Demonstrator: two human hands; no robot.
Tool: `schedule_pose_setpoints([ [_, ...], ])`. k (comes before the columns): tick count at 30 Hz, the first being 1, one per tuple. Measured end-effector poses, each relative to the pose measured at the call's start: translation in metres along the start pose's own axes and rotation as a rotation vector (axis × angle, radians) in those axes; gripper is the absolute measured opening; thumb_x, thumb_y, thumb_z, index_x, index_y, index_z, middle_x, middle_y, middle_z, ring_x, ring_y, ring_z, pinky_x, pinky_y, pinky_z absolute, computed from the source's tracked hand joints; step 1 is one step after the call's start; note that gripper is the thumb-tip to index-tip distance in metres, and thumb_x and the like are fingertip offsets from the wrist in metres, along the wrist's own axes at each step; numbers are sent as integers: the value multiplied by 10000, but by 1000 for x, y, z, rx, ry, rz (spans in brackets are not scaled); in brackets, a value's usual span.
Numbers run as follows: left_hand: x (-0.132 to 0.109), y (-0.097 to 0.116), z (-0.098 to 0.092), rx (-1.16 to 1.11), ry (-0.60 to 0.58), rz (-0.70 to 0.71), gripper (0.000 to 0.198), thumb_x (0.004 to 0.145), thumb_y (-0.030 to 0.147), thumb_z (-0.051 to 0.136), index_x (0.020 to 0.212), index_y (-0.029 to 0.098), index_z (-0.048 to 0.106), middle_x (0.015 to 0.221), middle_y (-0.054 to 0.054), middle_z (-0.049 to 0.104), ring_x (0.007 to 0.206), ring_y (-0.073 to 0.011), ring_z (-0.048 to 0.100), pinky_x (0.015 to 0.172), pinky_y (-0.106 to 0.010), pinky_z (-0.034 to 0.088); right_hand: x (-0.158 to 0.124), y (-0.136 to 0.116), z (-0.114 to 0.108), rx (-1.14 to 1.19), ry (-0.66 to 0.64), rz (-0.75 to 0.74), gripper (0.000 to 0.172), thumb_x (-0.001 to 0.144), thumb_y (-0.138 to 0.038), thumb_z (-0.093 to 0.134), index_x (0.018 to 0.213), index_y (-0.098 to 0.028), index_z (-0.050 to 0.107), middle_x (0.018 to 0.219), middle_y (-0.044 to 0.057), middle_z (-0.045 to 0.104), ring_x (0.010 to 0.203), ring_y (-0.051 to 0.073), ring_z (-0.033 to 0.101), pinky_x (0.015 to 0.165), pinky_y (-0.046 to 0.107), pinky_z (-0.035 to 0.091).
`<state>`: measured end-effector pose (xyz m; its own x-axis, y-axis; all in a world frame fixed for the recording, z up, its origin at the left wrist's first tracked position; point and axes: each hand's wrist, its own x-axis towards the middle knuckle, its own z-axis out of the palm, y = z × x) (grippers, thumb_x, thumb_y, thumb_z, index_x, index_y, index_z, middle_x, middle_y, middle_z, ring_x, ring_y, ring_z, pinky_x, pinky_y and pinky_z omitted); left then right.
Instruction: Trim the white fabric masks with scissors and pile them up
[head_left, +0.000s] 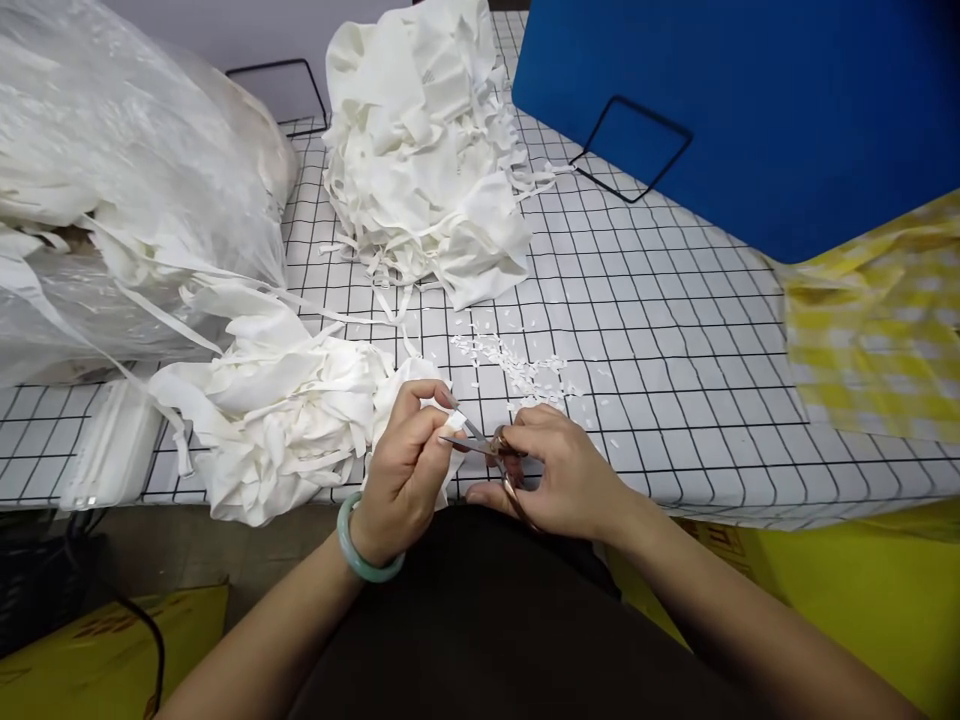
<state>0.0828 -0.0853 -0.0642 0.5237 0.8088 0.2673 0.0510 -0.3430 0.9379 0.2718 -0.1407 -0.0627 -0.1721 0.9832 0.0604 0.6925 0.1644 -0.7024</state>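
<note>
My left hand (pixel 411 462) pinches the end of a white fabric strip (pixel 455 421) between thumb and forefinger. My right hand (pixel 559 465) has its fingers in the handles of a pair of scissors (pixel 491 448), whose parted blades point left at the strip's end. Small white clippings (pixel 517 370) lie scattered on the table just beyond my hands. Beside my left hand is a crumpled heap of white fabric pieces (pixel 292 410) with long ties. Part of the fabric under my left hand is hidden.
A taller pile of white fabric (pixel 427 150) stands farther back on the grid-patterned tablecloth (pixel 675 370). At left bulges a clear plastic bag (pixel 150 150), with a white packet (pixel 112 445) near the edge. A blue panel (pixel 735 110) and yellow checked cloth (pixel 877 320) are at right.
</note>
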Motion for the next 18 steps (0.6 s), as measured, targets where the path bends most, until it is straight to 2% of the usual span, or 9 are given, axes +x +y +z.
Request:
schedule_pose_setpoints([
  [5, 1, 0, 2, -16, -33, 32, 290, 1038, 180, 392, 776, 186, 517, 908, -75, 488, 1075, -215, 464, 900, -336, 420, 1, 2, 0, -1, -9, -10, 571, 808, -686, 677, 569, -204, 486, 568, -6, 507, 565, 136, 456, 638, 298, 370],
  [11, 0, -2, 4, -20, -41, 34, 271, 1037, 200, 411, 834, 181, 590, 886, -81, 510, 1081, -233, 470, 911, -369, 430, 1, 3, 3, 45, 6, -3, 588, 824, -698, 647, 569, -198, 473, 556, -16, 492, 552, 124, 436, 652, 299, 376],
  [18, -3, -5, 6, -33, -35, 8, 268, 1035, 210, 429, 877, 178, 644, 1018, -105, 540, 1109, -235, 490, 933, -385, 454, 1, 3, 3, 49, 14, 2, 601, 843, -706, 622, 563, -197, 468, 556, -10, 495, 548, 124, 439, 632, 289, 372],
])
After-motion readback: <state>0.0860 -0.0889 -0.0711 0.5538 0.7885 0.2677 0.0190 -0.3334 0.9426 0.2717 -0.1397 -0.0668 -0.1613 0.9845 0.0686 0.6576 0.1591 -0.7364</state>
